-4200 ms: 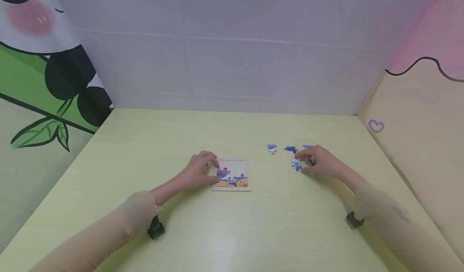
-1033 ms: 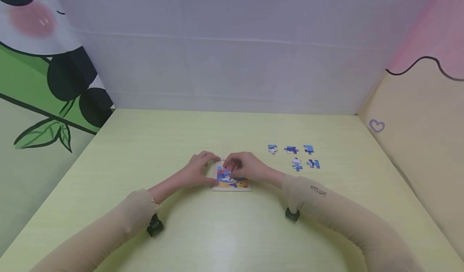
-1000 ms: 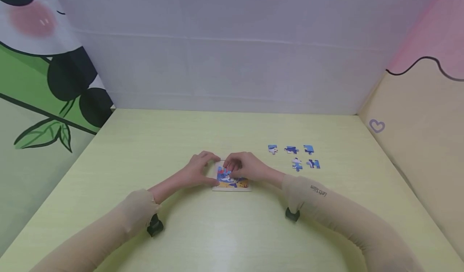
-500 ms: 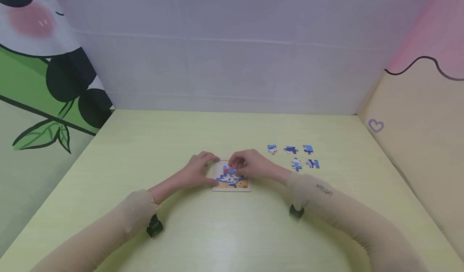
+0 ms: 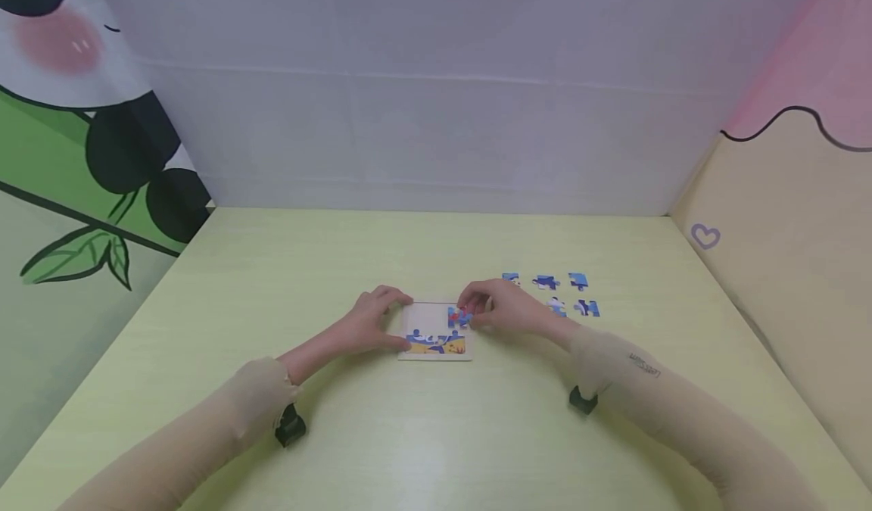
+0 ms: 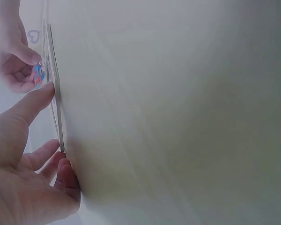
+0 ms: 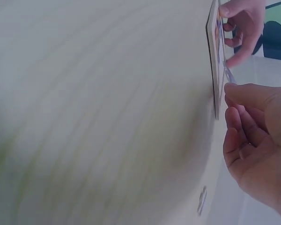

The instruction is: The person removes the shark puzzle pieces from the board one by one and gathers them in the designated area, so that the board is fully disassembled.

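A square puzzle tray [image 5: 436, 357] with a pale rim lies mid-table. Its bottom row is filled with blue, white and orange puzzle pieces [image 5: 439, 344]; bare backing shows above them. My left hand [image 5: 371, 322] holds the tray's left side, thumb near the lower corner and fingers at the upper one. At the tray's upper right, my right hand [image 5: 507, 306] pinches a blue-and-red puzzle piece [image 5: 458, 316] between thumb and fingers. In the left wrist view this piece [image 6: 38, 74] is raised above the tray's surface.
Several loose blue-and-white puzzle pieces [image 5: 546, 282] lie in two rows on the table [image 5: 354, 435], right of the tray. My right hand partly covers the nearest one [image 5: 510, 277]. A pale sheet [image 5: 436, 140] stands behind the table, with painted panels at both sides.
My right hand came from the loose pieces to the tray's left part. Over the last second it has carried the blue-and-red piece rightward across the tray. My left hand stays put.
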`<state>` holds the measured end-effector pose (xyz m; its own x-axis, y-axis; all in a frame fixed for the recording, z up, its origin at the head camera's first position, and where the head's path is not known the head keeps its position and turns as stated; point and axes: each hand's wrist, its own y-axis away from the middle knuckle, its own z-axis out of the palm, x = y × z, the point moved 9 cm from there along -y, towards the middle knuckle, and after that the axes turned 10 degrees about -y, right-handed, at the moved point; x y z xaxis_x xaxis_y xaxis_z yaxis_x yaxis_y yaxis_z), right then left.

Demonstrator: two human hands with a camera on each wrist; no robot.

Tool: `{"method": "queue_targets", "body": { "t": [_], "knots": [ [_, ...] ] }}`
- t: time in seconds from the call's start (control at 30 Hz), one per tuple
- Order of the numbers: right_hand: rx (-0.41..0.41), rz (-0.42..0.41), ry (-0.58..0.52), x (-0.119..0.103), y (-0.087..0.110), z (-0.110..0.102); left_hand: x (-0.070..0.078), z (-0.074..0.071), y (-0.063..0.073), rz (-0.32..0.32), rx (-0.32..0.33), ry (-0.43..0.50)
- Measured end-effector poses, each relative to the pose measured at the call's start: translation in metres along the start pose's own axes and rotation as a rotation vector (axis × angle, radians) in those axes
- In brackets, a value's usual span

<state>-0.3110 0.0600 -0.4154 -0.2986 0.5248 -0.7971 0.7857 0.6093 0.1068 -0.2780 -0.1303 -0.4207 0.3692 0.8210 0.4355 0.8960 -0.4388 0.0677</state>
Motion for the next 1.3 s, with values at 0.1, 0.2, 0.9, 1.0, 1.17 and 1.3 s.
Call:
{"method": "queue_targets", "body": {
  "t": [0.1,0.2,0.9,1.0,1.17,1.3],
  "knots": [
    [0.026,-0.013,0.025,0.006,0.007,-0.011,0.0,0.0,0.0,0.0,0.003,0.0],
    [0.051,-0.023,0.027,0.013,0.017,-0.023,0.0,0.001,0.0,0.005,0.005,0.001],
    [0.088,-0.018,0.033,0.052,0.053,-0.059,-0.002,0.002,-0.003,0.008,0.001,-0.007],
    [0.079,-0.016,0.036,0.055,0.055,-0.061,-0.001,0.002,-0.002,0.007,0.0,-0.004],
    [0.056,-0.017,0.058,0.055,0.056,-0.063,-0.001,0.002,-0.002,0.006,0.002,-0.002],
    [0.028,-0.003,0.063,0.055,0.054,-0.064,-0.002,0.003,-0.002,0.002,0.002,-0.008]
  ]
}}
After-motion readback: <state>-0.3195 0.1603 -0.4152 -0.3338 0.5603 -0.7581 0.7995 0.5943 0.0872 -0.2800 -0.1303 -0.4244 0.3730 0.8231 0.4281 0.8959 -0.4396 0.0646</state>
